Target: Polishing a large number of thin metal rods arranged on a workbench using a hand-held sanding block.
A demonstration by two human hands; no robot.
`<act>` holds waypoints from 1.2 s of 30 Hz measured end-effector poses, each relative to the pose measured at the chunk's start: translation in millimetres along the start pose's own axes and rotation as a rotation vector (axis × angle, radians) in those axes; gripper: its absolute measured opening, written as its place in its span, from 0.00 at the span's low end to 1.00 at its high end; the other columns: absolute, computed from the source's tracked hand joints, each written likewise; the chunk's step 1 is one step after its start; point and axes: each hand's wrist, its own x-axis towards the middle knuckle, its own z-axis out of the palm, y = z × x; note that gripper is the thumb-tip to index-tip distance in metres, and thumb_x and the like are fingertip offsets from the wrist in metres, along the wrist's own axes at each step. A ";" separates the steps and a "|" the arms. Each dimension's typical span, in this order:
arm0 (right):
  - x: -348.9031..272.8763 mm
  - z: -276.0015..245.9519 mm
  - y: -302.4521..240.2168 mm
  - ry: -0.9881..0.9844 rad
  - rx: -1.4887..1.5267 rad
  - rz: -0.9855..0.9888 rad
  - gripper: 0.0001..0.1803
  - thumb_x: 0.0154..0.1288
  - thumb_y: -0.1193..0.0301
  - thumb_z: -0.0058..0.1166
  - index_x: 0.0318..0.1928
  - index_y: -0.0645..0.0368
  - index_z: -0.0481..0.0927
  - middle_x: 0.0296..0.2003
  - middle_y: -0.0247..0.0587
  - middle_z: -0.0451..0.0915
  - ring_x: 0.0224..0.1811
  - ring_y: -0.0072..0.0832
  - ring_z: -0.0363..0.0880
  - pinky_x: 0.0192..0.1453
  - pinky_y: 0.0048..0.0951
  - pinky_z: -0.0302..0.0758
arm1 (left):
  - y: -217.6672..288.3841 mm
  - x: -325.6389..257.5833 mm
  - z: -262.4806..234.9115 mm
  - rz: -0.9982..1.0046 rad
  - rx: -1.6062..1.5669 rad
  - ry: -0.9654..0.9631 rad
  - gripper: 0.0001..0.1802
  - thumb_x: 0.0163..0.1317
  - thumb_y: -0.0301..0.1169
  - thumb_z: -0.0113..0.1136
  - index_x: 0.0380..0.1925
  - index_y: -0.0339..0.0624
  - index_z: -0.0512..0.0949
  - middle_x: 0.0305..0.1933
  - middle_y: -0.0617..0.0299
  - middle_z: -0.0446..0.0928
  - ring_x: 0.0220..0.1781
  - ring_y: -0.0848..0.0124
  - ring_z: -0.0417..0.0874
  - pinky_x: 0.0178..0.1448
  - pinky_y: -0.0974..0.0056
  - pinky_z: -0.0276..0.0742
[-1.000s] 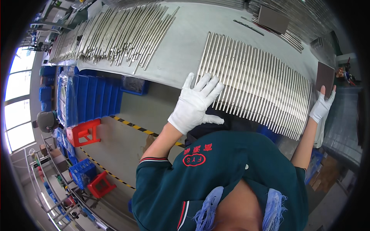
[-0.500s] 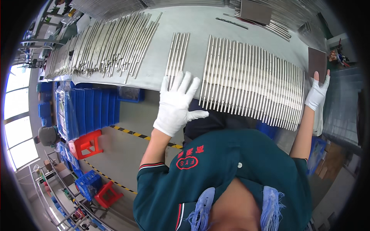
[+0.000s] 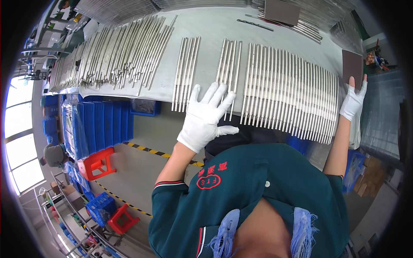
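My left hand (image 3: pixel 204 119), in a white glove, lies palm down with fingers spread. Its fingertips rest on the near part of a small group of metal rods (image 3: pixel 228 60). To the left of that is another small bundle of metal rods (image 3: pixel 186 64). A wide row of parallel metal rods (image 3: pixel 288 86) lies to the right, its near ends past the table edge. At the row's right end is my right hand (image 3: pixel 353 104), gloved with two bare fingertips. Those two fingers are stretched apart at the near edge of a brown rectangular sheet (image 3: pixel 352 64), one over it.
A large loose pile of metal rods (image 3: pixel 120 53) covers the table's left side. At the back lie a dark drill bit (image 3: pixel 254 25) and another brown sheet (image 3: pixel 282 13) over more rods. Blue crates (image 3: pixel 105 120) and a red stool (image 3: pixel 98 163) stand on the floor at left.
Several rods have come away leftward from the wide row and form a separate group under my left hand. The other small bundle sits farther left. My left hand has shifted slightly right.
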 end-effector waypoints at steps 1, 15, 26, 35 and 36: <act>0.2 -0.3 0.3 0.003 0.024 0.029 0.38 0.71 0.65 0.64 0.75 0.61 0.61 0.69 0.46 0.69 0.68 0.31 0.71 0.72 0.31 0.66 | -2.6 -3.8 -0.6 -0.025 0.010 0.024 0.53 0.49 0.66 0.63 0.69 0.44 0.69 0.70 0.46 0.69 0.74 0.49 0.67 0.75 0.33 0.54; 0.8 -0.9 1.5 0.002 -0.016 0.011 0.38 0.71 0.65 0.63 0.74 0.62 0.62 0.68 0.45 0.70 0.67 0.31 0.71 0.72 0.31 0.66 | 15.6 10.2 8.4 0.091 -0.028 -0.036 0.56 0.49 0.71 0.58 0.71 0.43 0.66 0.72 0.45 0.66 0.75 0.45 0.64 0.76 0.35 0.52; -0.6 2.7 -0.4 0.041 0.020 0.003 0.36 0.69 0.67 0.65 0.73 0.61 0.65 0.64 0.44 0.75 0.63 0.29 0.74 0.70 0.30 0.68 | 1.2 0.2 -3.8 -0.003 0.051 -0.024 0.54 0.49 0.70 0.59 0.69 0.45 0.69 0.69 0.44 0.69 0.72 0.44 0.66 0.73 0.32 0.55; -0.5 3.8 -0.8 0.039 -0.026 -0.041 0.36 0.69 0.67 0.65 0.73 0.62 0.65 0.65 0.44 0.74 0.65 0.29 0.73 0.71 0.29 0.66 | 27.6 30.6 3.5 0.144 -0.026 -0.053 0.54 0.54 0.71 0.55 0.71 0.43 0.66 0.71 0.40 0.66 0.75 0.42 0.64 0.76 0.34 0.51; -0.7 4.1 -1.4 0.047 -0.010 -0.003 0.36 0.70 0.67 0.65 0.73 0.63 0.65 0.65 0.44 0.74 0.65 0.29 0.73 0.71 0.29 0.66 | 33.4 35.9 6.4 0.169 -0.057 -0.071 0.53 0.53 0.69 0.58 0.71 0.44 0.66 0.71 0.41 0.67 0.75 0.43 0.64 0.76 0.34 0.51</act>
